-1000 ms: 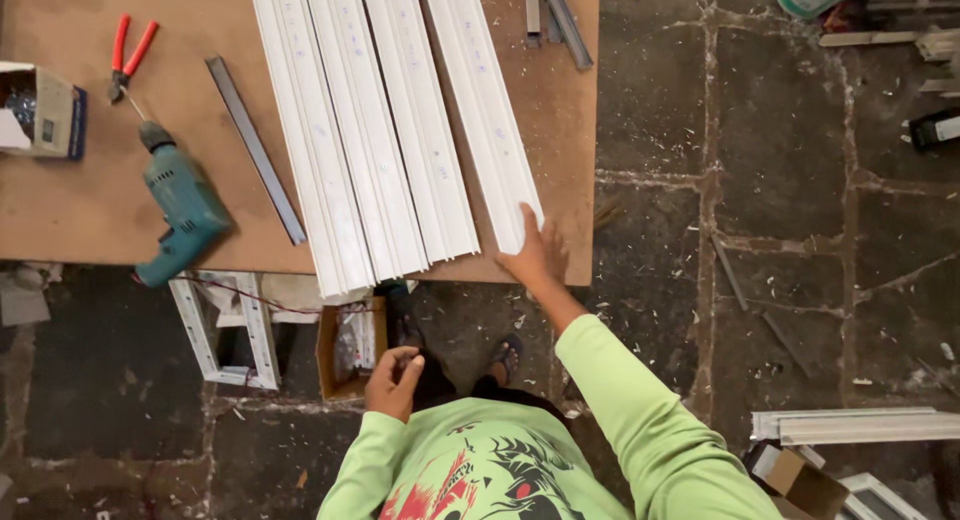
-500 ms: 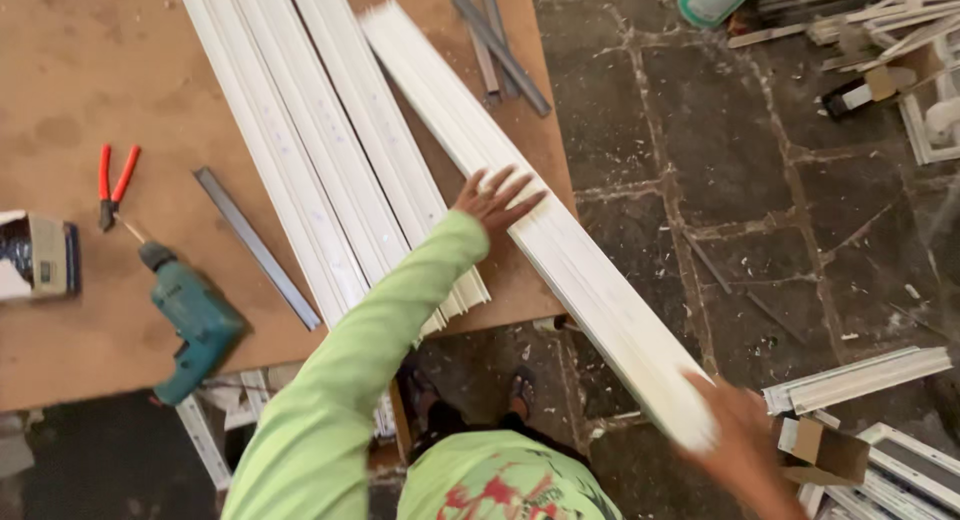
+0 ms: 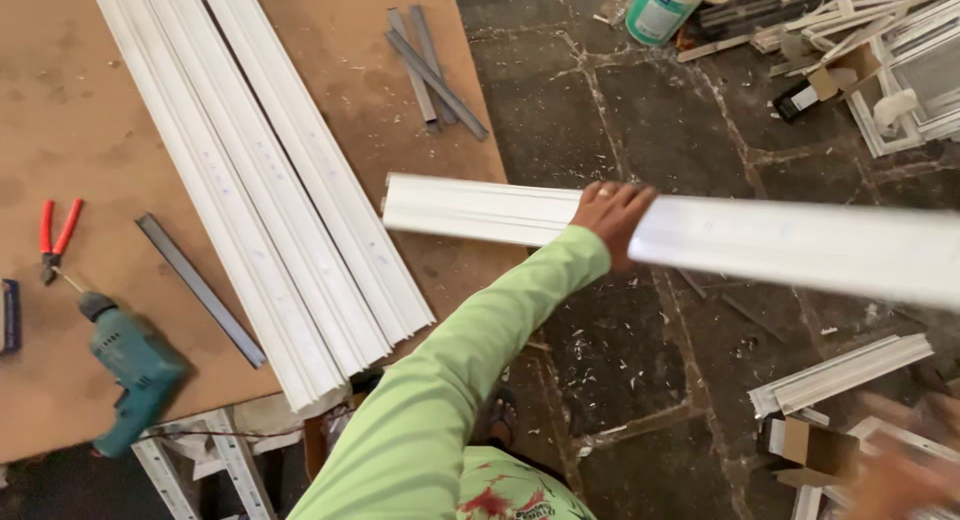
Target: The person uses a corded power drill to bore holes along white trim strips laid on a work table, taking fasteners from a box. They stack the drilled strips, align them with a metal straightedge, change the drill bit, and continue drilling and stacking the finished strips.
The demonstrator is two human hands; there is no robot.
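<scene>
Green-and-white tub (image 3: pixel 662 8) far above the left hand (image 3: pixel 612 218), contents not visible. Left hand clamped on long white profile (image 3: pixel 760 242), held in the air past the board (image 3: pixel 60 110) edge, long axis roughly horizontal, ends pointing left and right. Right hand (image 3: pixel 895 475) blurred, grip unclear.

Teal drill (image 3: pixel 135 365) lies on the brown board (image 3: pixel 90 130). Red pliers (image 3: pixel 55 240) just above the drill, grey bar (image 3: pixel 200 288) to its right. Green can (image 3: pixel 665 8) far upper right of it.
</scene>
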